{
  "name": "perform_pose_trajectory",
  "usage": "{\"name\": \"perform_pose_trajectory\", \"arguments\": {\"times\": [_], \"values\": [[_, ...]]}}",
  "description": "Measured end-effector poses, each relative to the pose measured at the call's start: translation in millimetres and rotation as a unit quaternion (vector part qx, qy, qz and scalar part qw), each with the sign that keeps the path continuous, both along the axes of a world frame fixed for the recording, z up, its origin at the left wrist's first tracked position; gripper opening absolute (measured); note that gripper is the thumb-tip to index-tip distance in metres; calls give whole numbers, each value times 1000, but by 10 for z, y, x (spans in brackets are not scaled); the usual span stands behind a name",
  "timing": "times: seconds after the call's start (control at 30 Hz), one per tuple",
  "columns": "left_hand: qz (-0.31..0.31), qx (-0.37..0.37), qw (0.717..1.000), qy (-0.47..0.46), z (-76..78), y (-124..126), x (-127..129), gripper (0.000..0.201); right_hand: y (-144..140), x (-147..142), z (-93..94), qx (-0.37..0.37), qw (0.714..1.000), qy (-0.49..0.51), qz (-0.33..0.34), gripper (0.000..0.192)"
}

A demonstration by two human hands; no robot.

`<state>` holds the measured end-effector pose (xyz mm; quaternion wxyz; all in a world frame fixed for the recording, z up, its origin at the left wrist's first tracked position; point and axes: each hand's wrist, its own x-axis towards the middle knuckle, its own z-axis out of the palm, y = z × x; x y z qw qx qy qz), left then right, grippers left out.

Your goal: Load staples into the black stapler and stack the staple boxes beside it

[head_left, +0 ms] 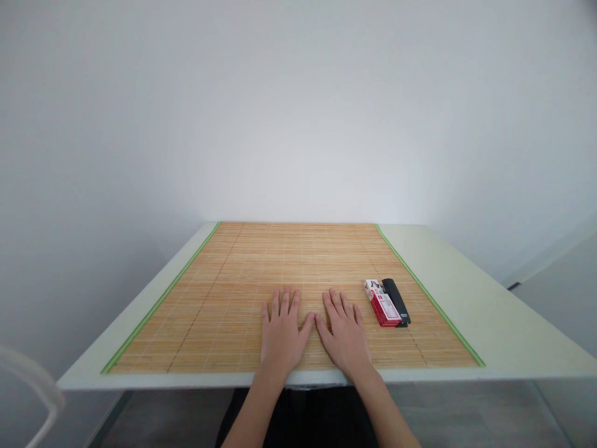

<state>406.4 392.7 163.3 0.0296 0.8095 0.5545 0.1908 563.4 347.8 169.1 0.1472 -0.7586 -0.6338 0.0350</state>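
My left hand (281, 333) and my right hand (345, 336) lie flat, palms down, side by side on a bamboo mat (224, 292) near the table's front edge. Their thumbs almost touch and the fingers are spread. Neither hand holds anything. Just right of my right hand lies a small red and white box (382, 302). A black stapler (396, 301) lies against the box's right side, pointing away from me.
The mat has green edging and covers most of a pale table (489, 305) that stands against a white wall (298, 112). Bare table strips run along the mat's left and right sides. A thin white cable (32, 379) shows at lower left.
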Motion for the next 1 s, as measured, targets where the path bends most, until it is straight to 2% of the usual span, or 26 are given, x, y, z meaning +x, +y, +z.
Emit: {"name": "perform_pose_trajectory", "arguments": {"times": [0.8, 0.9, 1.0], "values": [[2, -3, 1000, 3, 0, 19, -7, 62, 12, 10, -17, 10, 1000, 9, 1, 62], [11, -11, 1000, -12, 12, -27, 40, 63, 31, 32, -7, 18, 998, 53, 7, 61], [16, -42, 996, -72, 16, -166, 228, 63, 38, 125, 115, 42, 983, 171, 55, 57]]}}
